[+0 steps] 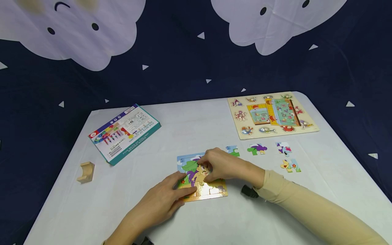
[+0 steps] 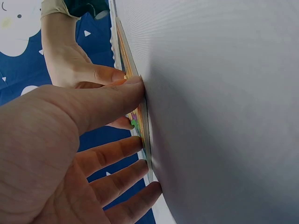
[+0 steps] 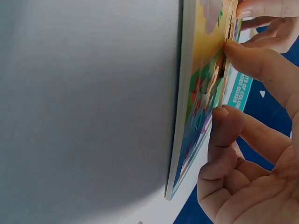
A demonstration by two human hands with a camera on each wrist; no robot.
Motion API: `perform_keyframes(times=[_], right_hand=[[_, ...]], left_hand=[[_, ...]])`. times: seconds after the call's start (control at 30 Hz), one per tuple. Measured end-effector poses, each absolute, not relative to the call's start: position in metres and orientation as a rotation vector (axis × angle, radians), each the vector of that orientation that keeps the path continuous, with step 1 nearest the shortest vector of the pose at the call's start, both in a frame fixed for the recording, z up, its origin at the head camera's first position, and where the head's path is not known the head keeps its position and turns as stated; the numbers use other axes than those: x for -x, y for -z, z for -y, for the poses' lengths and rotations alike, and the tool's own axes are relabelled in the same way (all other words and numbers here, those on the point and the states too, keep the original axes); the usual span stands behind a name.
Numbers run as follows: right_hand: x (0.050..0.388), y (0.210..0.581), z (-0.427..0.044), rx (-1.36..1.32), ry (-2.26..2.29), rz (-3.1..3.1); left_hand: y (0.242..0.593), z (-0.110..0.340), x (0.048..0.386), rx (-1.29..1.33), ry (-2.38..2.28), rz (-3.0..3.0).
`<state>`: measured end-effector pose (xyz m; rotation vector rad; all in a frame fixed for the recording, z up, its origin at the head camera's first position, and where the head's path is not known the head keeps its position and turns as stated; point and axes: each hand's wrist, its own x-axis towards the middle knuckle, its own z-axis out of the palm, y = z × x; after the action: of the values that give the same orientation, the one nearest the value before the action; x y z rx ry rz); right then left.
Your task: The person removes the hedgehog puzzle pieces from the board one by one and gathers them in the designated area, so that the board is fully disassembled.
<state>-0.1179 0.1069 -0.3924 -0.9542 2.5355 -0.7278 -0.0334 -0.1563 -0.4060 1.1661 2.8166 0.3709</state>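
A puzzle board (image 1: 211,193) with a cartoon picture lies on the white table; its thick edge shows in the right wrist view (image 3: 187,93). The left hand (image 1: 163,197) rests at the board's left side, thumb and fingers spread along its edge, as the left wrist view also shows (image 2: 60,126). The right hand (image 1: 225,165) is over the board's upper right part. In the right wrist view that hand (image 3: 261,121) pinches a puzzle piece (image 3: 224,86) between thumb and fingertips at the board's surface. How fully the piece sits in the board cannot be told.
Right of the board lie several loose pieces (image 1: 257,149). Behind them is a wooden sea-animal board (image 1: 245,135) with two cards on it. A flat box (image 1: 125,132) and a curved wooden block (image 1: 87,172) are on the left. A black object (image 1: 249,191) is by the right wrist.
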Motion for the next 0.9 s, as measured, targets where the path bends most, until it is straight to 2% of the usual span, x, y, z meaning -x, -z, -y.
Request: perform_keyframes(times=[0.9], right_hand=[[0.1130,0.3880,-0.1035,0.987,0.624,-2.594]], left_hand=[[0.4047,0.1543,0.0341,-1.129,-0.368,-2.797]])
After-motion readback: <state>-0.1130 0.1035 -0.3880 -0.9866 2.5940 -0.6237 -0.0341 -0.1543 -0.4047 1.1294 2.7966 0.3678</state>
